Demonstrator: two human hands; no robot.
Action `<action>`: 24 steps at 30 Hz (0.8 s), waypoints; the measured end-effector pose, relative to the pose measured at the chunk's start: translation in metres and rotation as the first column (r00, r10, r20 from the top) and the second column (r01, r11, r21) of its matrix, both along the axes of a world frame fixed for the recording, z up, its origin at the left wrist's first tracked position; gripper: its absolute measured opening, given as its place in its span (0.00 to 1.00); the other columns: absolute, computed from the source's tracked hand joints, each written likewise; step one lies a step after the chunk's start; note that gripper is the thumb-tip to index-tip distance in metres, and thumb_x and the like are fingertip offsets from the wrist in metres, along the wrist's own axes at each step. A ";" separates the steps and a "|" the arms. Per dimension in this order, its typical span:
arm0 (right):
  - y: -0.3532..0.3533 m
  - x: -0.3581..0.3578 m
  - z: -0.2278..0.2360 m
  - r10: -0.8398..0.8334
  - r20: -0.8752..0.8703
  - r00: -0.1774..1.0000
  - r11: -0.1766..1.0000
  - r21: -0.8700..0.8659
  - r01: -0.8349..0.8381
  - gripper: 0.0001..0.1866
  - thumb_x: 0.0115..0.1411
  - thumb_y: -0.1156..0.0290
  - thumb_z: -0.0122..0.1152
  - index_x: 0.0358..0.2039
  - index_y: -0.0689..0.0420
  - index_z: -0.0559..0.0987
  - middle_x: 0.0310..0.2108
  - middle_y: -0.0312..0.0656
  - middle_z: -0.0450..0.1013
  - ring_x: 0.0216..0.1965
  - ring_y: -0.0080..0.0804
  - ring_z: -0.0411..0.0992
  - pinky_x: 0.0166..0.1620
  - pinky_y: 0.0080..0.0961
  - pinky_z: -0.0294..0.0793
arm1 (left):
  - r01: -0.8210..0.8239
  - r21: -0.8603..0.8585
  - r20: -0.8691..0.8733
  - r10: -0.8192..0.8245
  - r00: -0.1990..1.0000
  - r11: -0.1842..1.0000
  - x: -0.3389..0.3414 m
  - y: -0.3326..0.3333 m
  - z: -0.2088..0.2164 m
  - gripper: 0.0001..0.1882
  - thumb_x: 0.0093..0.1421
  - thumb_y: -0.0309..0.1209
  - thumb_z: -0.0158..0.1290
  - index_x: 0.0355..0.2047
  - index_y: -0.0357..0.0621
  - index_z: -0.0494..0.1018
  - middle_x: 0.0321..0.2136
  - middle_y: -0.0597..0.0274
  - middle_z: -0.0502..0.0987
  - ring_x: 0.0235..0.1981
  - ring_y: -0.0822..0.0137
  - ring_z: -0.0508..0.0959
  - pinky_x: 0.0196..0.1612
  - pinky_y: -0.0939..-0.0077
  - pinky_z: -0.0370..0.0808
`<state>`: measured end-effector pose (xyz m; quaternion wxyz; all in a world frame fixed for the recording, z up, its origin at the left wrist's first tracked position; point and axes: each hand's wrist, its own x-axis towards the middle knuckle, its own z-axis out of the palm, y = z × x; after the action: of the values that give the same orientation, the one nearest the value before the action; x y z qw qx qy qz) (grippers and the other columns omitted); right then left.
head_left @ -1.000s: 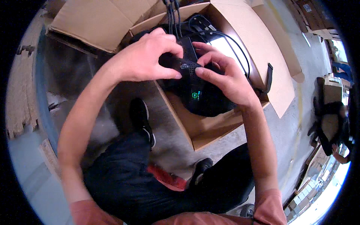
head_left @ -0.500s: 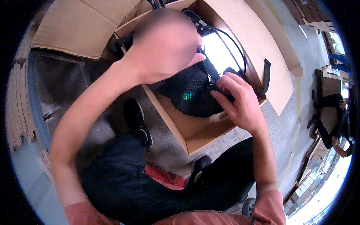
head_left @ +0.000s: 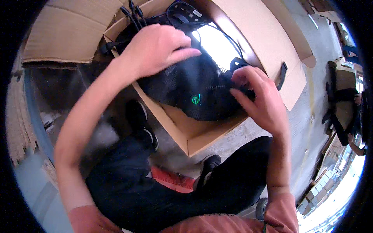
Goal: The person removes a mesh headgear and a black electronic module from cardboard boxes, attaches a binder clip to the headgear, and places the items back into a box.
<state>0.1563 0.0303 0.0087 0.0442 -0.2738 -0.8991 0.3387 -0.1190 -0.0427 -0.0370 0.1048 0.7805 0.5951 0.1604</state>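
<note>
1. Both hands have moved apart since the earlier head frame: the right hand (head_left: 262,97) sits farther to the right, and a wider stretch of the black mesh pouch (head_left: 190,93) now shows between it and the left hand (head_left: 155,50).

2. On the right, the grip is pinched on the pouch's right end, thumb below and curled fingers above.

3. On the left, the thumb reaches out past the bent fingers, over the pouch's upper edge; whether this grip has any fabric in it, I cannot tell.

4. Lying inside the cardboard box (head_left: 211,136), the pouch shows its green print (head_left: 195,99) face up. The zip pull, distinct half a second ago, is lost in blur.

5. Beyond the pouch are a bright white panel (head_left: 217,42) and black cables (head_left: 136,17); a black strap (head_left: 283,75) rests by the long box flap (head_left: 272,42).

6. My judgement: the wider spacing leaves the pouch more spread out, steadied chiefly from the right, with its handling unfinished.
</note>
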 end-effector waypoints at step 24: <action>0.013 0.025 0.024 0.038 -0.009 0.999 0.992 0.121 -0.037 0.14 0.49 0.81 0.63 0.37 0.59 0.76 0.35 0.49 0.74 0.41 0.51 0.74 0.45 0.42 0.75 | 0.071 0.228 0.160 -0.109 0.981 0.971 0.059 -0.012 0.038 0.12 0.52 0.27 0.61 0.37 0.42 0.74 0.36 0.56 0.75 0.41 0.54 0.74 0.46 0.65 0.72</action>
<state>0.1808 0.0436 0.0326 0.0593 -0.2518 -0.9227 0.2860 -0.0598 -0.0543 0.0015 0.0754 0.7967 0.5264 0.2872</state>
